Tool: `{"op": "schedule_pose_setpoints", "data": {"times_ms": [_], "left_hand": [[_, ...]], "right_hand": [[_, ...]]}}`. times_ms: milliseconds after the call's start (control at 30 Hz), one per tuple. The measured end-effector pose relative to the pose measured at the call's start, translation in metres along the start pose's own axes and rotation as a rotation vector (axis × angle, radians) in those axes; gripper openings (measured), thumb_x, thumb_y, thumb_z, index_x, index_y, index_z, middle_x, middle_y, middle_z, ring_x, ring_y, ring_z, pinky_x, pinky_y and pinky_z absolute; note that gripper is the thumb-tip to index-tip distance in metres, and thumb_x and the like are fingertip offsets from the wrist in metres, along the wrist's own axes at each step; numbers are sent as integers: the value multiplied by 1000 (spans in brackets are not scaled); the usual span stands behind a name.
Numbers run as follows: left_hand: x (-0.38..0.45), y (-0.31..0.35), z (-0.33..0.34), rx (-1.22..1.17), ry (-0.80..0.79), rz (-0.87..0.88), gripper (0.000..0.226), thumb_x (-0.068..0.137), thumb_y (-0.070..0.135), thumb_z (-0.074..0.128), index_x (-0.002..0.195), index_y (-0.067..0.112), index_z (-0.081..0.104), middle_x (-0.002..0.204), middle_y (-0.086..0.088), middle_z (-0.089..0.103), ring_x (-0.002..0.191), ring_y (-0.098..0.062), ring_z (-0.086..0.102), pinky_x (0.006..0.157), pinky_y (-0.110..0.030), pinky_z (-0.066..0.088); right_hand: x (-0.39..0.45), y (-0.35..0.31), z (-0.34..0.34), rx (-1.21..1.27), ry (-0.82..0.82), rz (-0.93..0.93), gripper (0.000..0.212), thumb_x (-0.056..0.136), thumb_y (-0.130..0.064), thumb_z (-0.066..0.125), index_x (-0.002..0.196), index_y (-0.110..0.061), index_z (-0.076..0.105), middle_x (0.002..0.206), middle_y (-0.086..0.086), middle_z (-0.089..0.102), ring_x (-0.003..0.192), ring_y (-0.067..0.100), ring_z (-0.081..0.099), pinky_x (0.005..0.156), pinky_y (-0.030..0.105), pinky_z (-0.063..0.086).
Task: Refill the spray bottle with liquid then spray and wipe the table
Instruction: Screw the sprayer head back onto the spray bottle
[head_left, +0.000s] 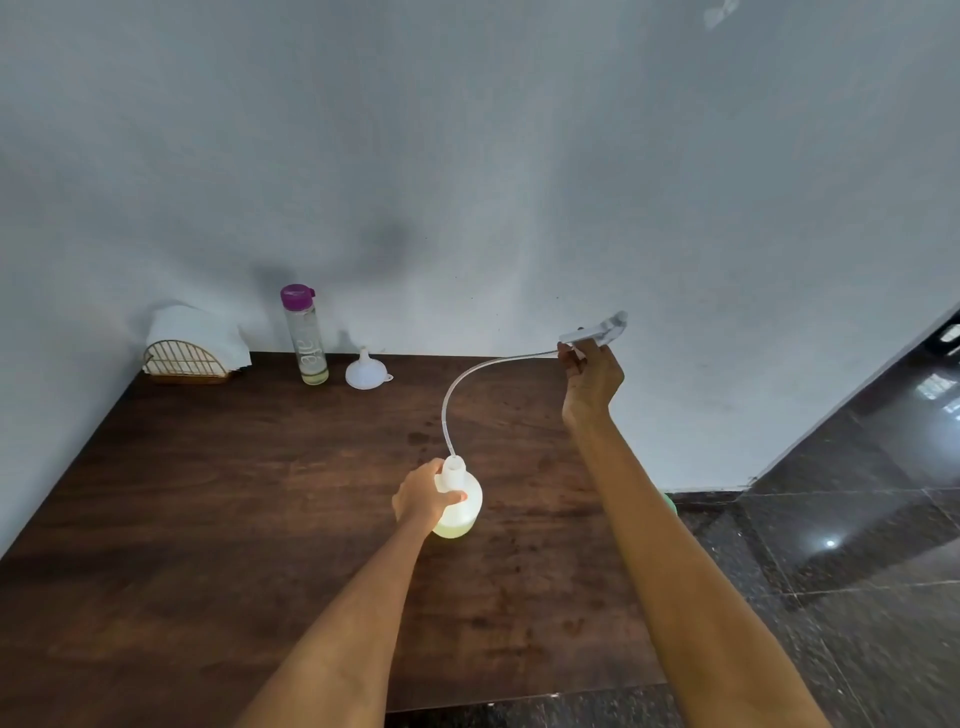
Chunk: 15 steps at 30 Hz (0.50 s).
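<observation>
bottle: spray bottle (460, 501) light, little liquid, tips easily; left hand (423, 501) grips its neck
head: right hand (592, 376) pinches sprayer head (597, 330); dip tube (462, 395) floppy, tip in the bottle mouth

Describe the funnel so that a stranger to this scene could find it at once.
Look along the far edge of the dark wooden table, where it meets the wall. Right of the tall clear bottle with the purple cap stands the small white funnel, spout up. It is the shortest thing there.
</observation>
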<state>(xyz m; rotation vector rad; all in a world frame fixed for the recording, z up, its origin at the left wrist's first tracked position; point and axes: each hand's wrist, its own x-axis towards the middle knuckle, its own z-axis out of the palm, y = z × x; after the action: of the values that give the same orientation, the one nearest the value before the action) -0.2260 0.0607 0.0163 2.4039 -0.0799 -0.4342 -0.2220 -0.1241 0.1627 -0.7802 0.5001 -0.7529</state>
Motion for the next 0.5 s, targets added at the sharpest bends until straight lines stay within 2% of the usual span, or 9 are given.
{"op": "schedule_pose_setpoints", "data": {"times_ms": [100, 233, 400, 500], "left_hand": [[-1, 0, 0, 4, -2, -1, 57, 76, 38, 73, 126, 22, 53, 125, -3, 61, 116, -24, 55, 92, -37, 43], [-1, 0, -1, 14, -4, 0, 56, 75, 39, 74, 125, 22, 53, 124, -3, 61, 115, -25, 55, 92, -37, 43], [-2, 1, -2, 29, -11, 6, 58, 76, 39, 73, 127, 20, 52, 125, -4, 61, 115, -25, 55, 91, -38, 44], [-2, 1, -3, 37, -14, 6, 62, 76, 40, 72, 131, 20, 50, 128, -5, 59, 117, -25, 54, 92, -38, 44]], "right_hand": [[-3, -1, -5, 79, 16, 53, 16, 83, 10, 54, 76, -3, 62, 75, 6, 56, 69, 16, 56, 61, 20, 54], [-4, 5, -14, 76, 36, 63, 19, 83, 11, 53, 78, -5, 62, 77, 6, 58, 72, 16, 57, 58, 19, 54], [-7, 11, -12, 161, 32, 92, 19, 84, 12, 52, 79, -2, 63, 63, 1, 66, 72, 18, 59, 60, 21, 57], [-7, 14, -9, 157, 3, 95, 18, 84, 11, 53, 79, -3, 63, 62, 1, 67, 71, 17, 60, 62, 23, 58]]}}
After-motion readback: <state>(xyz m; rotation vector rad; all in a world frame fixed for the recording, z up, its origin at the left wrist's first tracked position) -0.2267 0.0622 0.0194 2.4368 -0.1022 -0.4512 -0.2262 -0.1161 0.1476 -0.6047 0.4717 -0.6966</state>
